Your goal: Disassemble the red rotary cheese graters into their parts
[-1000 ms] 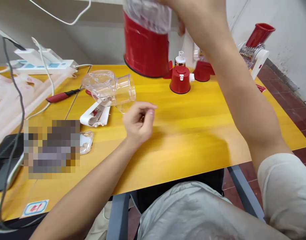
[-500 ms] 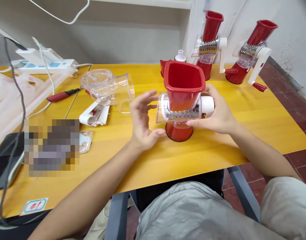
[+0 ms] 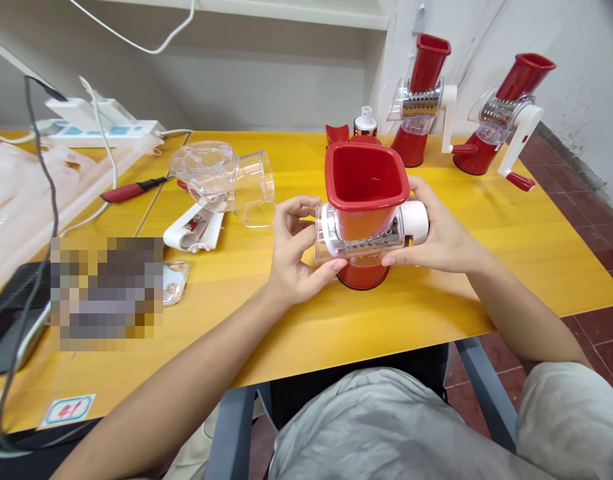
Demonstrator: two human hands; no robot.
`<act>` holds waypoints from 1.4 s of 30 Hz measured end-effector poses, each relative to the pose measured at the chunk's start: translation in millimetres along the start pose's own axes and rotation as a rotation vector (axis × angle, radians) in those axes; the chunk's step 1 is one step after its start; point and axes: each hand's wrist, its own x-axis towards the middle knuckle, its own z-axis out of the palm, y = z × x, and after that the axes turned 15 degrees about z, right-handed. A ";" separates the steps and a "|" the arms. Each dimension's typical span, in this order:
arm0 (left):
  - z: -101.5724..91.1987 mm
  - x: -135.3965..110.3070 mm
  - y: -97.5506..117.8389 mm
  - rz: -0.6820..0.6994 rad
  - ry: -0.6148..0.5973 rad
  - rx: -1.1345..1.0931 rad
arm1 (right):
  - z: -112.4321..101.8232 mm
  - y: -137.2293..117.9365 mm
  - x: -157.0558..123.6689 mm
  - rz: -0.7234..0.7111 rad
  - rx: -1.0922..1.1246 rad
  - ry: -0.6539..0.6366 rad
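A rotary drum grater (image 3: 362, 223) with a red square hopper, clear housing, metal drum and red base stands upright on the table in front of me. My left hand (image 3: 301, 257) is closed around the open left end of its clear housing, thumb at the lower front and fingers behind. On the other side, my right hand (image 3: 436, 237) grips the housing beside the white hub (image 3: 415, 222), its thumb across the front. No crank is on this hub. A white crank handle (image 3: 196, 228) lies to the left, beside an empty clear grater housing (image 3: 236, 180).
Two assembled graters with cranks, one nearer (image 3: 421, 103) and one farther right (image 3: 506, 110), stand at the back. Behind the hopper are a drum with a white top (image 3: 365, 123) and red parts. A red-handled screwdriver (image 3: 136, 190), power strip (image 3: 103, 132) and cables lie left.
My left hand has moved in and closed on the left end of the grater's housing. The right hand keeps its hold. The camera view has shifted slightly.
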 end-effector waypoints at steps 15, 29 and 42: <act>-4.7 3.7 -2.7 0.047 0.063 -0.093 | -83.6 -120.0 10.9 0.045 -0.289 -0.016; -10.2 65.6 -16.3 -0.112 0.116 -0.455 | -47.2 -113.7 14.8 -0.235 -0.333 0.069; -37.8 129.8 -15.5 -0.392 -0.454 -0.759 | -5.8 -117.1 25.7 -0.379 -0.160 0.297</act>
